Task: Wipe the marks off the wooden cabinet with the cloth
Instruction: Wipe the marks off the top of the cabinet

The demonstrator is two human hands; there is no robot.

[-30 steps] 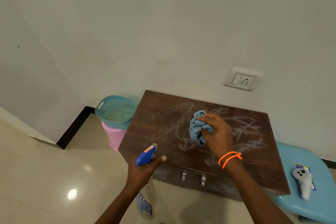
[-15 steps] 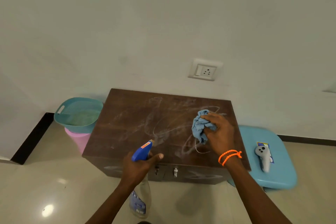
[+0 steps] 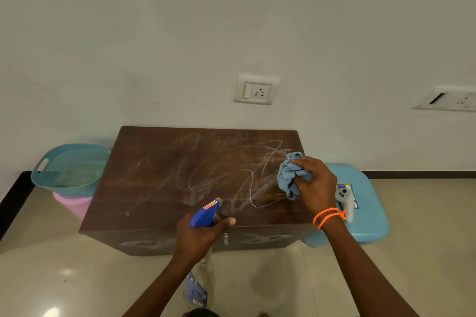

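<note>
Pressing a crumpled blue cloth (image 3: 290, 177) onto the chalk-smeared wooden cabinet (image 3: 159, 188) at centre right, the right hand (image 3: 315, 183) grips it; the left hand (image 3: 199, 235) clasps a spray bottle (image 3: 204, 213).

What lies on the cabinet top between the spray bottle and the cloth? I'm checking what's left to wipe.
Head view: only white scribble marks on the cabinet between spray bottle and cloth.

The left hand (image 3: 199, 235) hides the neck of the spray bottle (image 3: 197, 288), and its label is too blurred to read. The right hand (image 3: 315, 184) covers part of the cloth (image 3: 289, 175) and of the grey controller (image 3: 345, 201). A second wall socket (image 3: 449, 101) is cut off by the right edge. The cabinet (image 3: 159, 201) hides part of the pink bucket (image 3: 73, 204).
</note>
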